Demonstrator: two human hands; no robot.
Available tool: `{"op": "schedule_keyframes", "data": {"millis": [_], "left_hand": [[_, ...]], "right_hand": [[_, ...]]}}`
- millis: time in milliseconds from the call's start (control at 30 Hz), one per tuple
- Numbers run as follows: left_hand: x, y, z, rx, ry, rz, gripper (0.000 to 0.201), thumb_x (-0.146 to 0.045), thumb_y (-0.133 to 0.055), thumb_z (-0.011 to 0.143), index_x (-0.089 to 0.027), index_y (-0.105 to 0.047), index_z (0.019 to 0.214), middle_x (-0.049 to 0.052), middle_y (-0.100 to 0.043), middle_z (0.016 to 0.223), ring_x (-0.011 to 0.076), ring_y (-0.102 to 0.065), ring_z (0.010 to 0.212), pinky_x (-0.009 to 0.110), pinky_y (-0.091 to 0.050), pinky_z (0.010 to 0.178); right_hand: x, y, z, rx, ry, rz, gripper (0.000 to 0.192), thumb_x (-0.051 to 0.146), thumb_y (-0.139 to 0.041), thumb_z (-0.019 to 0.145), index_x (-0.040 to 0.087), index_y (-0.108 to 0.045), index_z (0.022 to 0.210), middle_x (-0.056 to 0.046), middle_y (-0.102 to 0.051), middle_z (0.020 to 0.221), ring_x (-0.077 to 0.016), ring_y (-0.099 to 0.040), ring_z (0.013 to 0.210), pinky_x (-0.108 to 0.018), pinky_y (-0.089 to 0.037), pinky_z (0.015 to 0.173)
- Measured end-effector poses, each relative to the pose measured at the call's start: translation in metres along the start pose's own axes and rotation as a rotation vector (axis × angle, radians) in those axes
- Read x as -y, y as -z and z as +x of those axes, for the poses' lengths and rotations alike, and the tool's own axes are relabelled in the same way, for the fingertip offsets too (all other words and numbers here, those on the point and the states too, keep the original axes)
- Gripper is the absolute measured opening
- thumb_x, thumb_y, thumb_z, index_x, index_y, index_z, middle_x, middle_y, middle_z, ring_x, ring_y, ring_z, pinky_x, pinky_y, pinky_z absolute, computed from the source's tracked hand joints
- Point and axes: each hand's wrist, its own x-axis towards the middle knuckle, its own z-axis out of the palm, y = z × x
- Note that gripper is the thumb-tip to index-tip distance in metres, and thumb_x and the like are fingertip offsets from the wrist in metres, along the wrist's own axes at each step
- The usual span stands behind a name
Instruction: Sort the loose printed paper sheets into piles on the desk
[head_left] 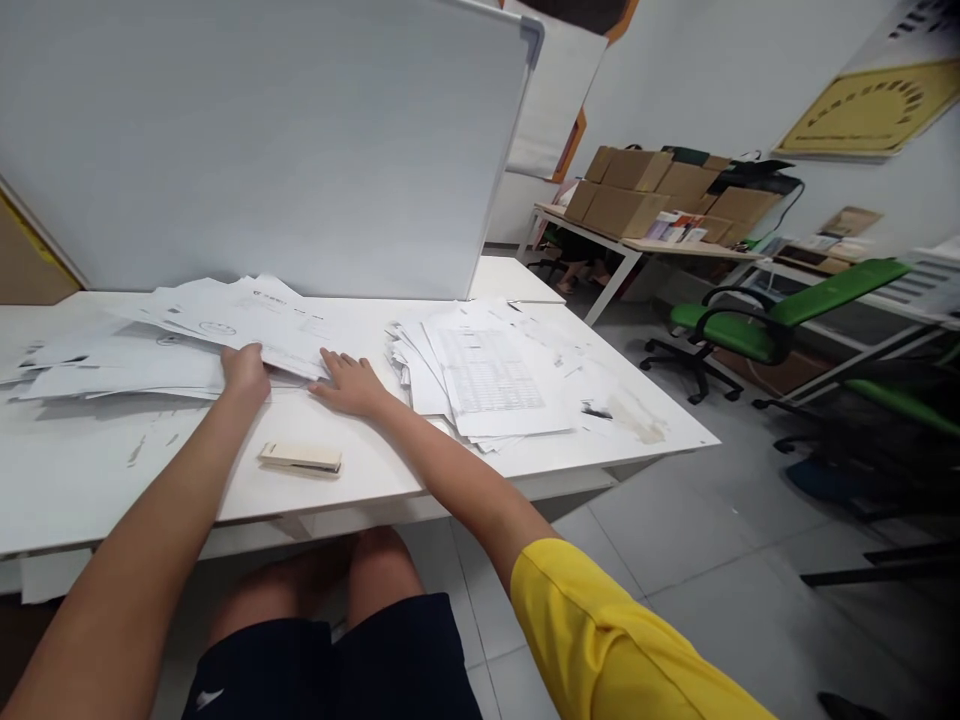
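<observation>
My left hand [246,374] grips the near edge of a bundle of printed papers [262,320], its fingers hidden underneath or behind the sheets. At the bundle's right corner, my right hand [351,384] lies with its fingers spread, the fingertips near or touching the sheets. More loose papers [112,370] spread out below and to the left of the bundle. A cream stapler [301,459] rests on the white table [360,480], in front of my hands. Right of my right hand sits a second pile of printed sheets [491,375], a table of figures on its top page.
A large whiteboard [285,140] stands upright along the back of the table. Scraps and a stain [637,415] mark the table's right end. Beyond are a green office chair [750,320], cardboard boxes [622,205] on another desk, and a person's legs beneath it.
</observation>
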Motion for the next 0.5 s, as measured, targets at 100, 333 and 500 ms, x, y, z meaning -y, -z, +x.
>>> {"op": "schedule_keyframes", "data": {"millis": [100,333,500], "left_hand": [[0.000,0.000,-0.005,-0.021,-0.038,-0.030,0.058,0.002,-0.051,0.058,-0.009,-0.046,0.114,0.017,-0.058,0.134,0.0202,-0.060,0.120,0.045,-0.044,0.111],[-0.036,0.004,-0.023,0.319,-0.080,-0.252,0.046,-0.004,-0.054,0.061,-0.015,-0.056,0.106,0.005,-0.073,0.105,0.0177,-0.063,0.118,0.040,-0.043,0.114],[-0.053,0.007,-0.033,0.504,-0.041,-0.302,0.043,-0.005,-0.055,0.060,-0.018,-0.060,0.100,0.000,-0.075,0.097,0.0180,-0.064,0.115,0.042,-0.044,0.114]], "right_hand": [[-0.001,0.000,0.001,-0.068,0.008,0.111,0.087,0.072,-0.038,0.088,0.014,-0.032,0.153,-0.012,-0.044,0.156,-0.0308,-0.037,0.148,-0.049,-0.022,0.124],[-0.013,0.005,0.004,-0.351,-0.200,0.422,0.076,0.058,-0.040,0.097,0.012,-0.027,0.155,-0.012,-0.017,0.168,-0.0220,-0.017,0.156,-0.038,-0.018,0.126],[-0.026,0.009,0.008,-0.546,-0.358,0.629,0.089,0.060,-0.042,0.094,0.008,-0.005,0.157,-0.019,-0.011,0.168,-0.0258,-0.018,0.155,-0.047,-0.029,0.122]]}}
